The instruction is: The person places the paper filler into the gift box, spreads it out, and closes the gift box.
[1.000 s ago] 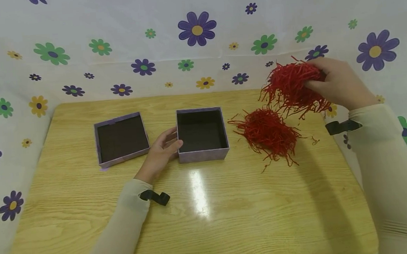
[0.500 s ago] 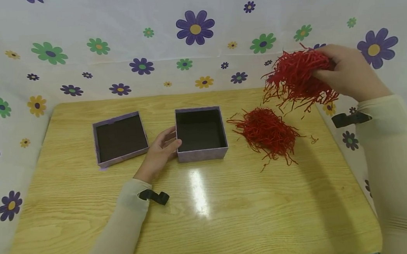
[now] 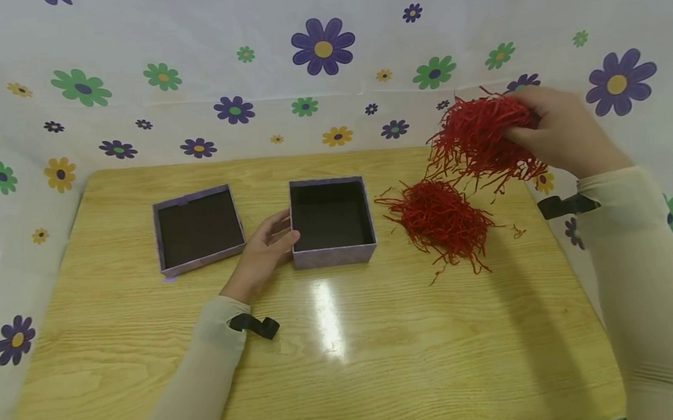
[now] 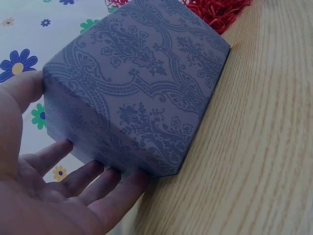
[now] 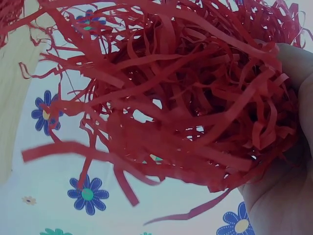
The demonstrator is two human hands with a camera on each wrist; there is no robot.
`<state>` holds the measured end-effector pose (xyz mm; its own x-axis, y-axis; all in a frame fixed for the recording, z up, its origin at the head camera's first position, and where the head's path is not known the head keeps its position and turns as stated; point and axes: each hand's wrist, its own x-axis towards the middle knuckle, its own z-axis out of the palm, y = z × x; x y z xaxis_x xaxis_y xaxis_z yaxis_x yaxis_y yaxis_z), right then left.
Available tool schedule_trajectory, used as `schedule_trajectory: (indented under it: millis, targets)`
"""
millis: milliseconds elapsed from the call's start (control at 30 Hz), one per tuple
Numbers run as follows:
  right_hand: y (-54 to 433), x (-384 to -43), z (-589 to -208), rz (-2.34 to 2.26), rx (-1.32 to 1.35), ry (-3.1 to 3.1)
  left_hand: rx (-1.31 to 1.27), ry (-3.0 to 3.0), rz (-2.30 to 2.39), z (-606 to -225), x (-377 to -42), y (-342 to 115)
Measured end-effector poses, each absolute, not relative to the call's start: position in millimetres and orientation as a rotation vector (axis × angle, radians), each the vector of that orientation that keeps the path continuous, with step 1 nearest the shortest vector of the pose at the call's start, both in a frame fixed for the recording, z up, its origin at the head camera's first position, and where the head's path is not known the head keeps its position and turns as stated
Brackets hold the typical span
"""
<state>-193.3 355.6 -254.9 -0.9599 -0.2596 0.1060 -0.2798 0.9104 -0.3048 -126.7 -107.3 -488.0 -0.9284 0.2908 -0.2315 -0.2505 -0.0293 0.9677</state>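
In the head view, my right hand [image 3: 563,132] grips a loose bunch of red shredded paper [image 3: 479,137], raised above the table's far right part. Long strands spill from it and fill much of the right wrist view, where the thumb and palm [image 5: 279,196] show at the right edge. Below it a second heap of red shredded paper [image 3: 444,219] lies on the wood. My left hand [image 3: 261,253] touches the left side of an open lavender box [image 3: 335,256] with a black, empty inside. Its relaxed fingers [image 4: 85,178] meet the patterned side wall, thumb at the rim.
A shallow lavender lid [image 3: 203,262] lies to the left, dark inner side up. A few stray red strands [image 3: 519,231] lie right of the heap. Behind the wooden table [image 3: 380,361] hangs a white flowered cloth [image 3: 187,39].
My right hand rose to the right with the red shredded paper, then came back down and left. The left hand stays at the box.
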Motion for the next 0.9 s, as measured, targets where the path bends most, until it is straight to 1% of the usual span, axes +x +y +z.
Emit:
schedule_trajectory:
  millis: [267,533,900]
  targets:
    - [340.0,-188.3,-259.4,0.519,0.497,-2.998,0.057,1.897,2.014,-485.5,-125.0,-107.6]
    - [315.7,-183.2,-264.7,0.593,0.626,-2.979,0.054,1.909,2.006,-485.5,-125.4,-107.9]
    - [286.8,-179.0,-259.8,0.616,0.787,-2.929,0.039,1.919,2.006,-485.0,-123.7,-107.2]
